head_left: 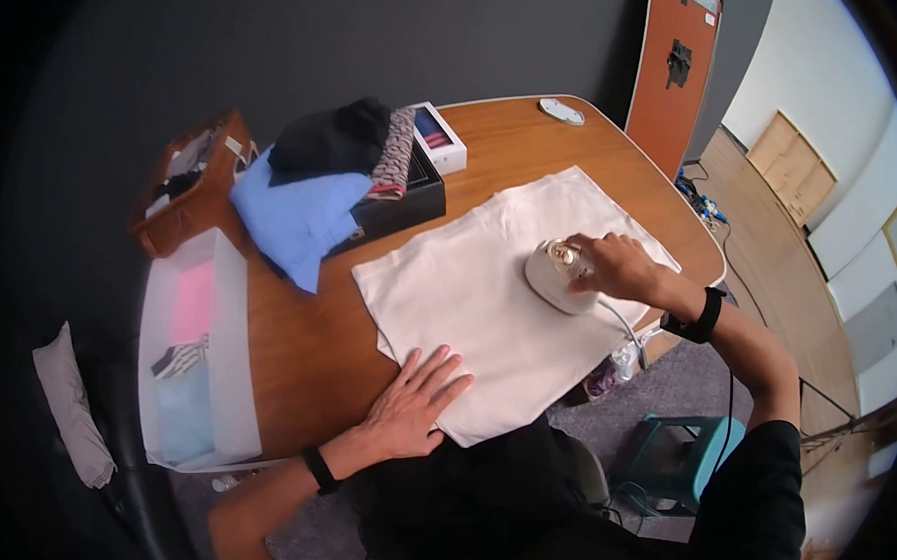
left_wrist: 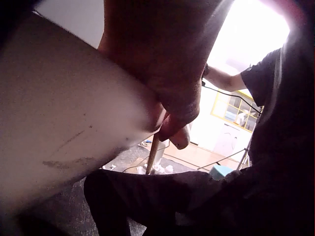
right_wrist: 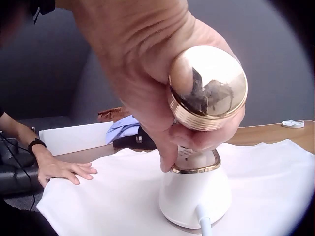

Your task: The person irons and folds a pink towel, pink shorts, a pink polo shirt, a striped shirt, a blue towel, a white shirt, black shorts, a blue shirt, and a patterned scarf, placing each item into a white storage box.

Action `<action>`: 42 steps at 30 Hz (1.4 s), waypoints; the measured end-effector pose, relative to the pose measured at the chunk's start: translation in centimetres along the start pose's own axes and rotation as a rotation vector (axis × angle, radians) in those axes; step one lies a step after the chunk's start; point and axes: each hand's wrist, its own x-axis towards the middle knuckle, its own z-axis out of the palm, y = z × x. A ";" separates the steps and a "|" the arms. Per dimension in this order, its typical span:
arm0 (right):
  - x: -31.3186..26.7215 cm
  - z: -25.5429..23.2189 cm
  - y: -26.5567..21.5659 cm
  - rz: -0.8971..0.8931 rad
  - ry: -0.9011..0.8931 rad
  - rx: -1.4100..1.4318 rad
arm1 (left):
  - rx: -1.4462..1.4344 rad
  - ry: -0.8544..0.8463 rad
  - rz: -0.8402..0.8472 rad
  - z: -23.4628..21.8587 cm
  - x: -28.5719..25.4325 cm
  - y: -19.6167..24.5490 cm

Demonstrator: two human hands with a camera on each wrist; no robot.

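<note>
A white cloth (head_left: 449, 300) lies spread over the wooden table, its near corner at the table's front edge. My left hand (head_left: 414, 407) rests on that corner with its fingers spread straight. In the right wrist view, a small white iron (right_wrist: 194, 196) with a gold trim ring, a shiny gold knob (right_wrist: 209, 86) and a white cord stands on the cloth. My right hand (head_left: 618, 266) grips the iron by its upper part, below the knob, over the right half of the cloth. The iron's soleplate is hidden beneath its body.
A white bin (head_left: 154, 403) of folded clothes stands at the left. Behind are a brown basket (head_left: 215, 210), a blue garment (head_left: 300, 211) and dark clothes on a black box (head_left: 425, 189), and a white box (head_left: 453, 155). A pale iron rest (head_left: 561, 111) lies far right; a teal stool (head_left: 716, 438) stands below.
</note>
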 end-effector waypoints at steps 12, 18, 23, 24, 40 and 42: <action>2.5 -2.5 10.7 0.210 0.055 0.002 | 0.035 0.026 0.034 0.5 -0.3 -0.2; 3.8 -7.8 4.6 0.196 0.034 0.038 | 0.038 0.007 0.022 0.4 -0.2 -0.1; 5.3 -6.4 -0.4 0.113 -0.083 0.068 | 0.016 -0.013 0.003 0.1 0.0 0.2; 5.9 -5.5 -0.7 0.100 -0.098 0.065 | 0.003 -0.009 -0.003 0.0 0.0 0.2; 9.3 -2.3 9.9 0.404 0.019 0.006 | 0.018 -0.054 -0.010 0.0 0.2 0.1; 9.9 -2.2 11.2 0.454 0.048 -0.027 | 0.033 -0.048 -0.005 0.0 0.2 0.1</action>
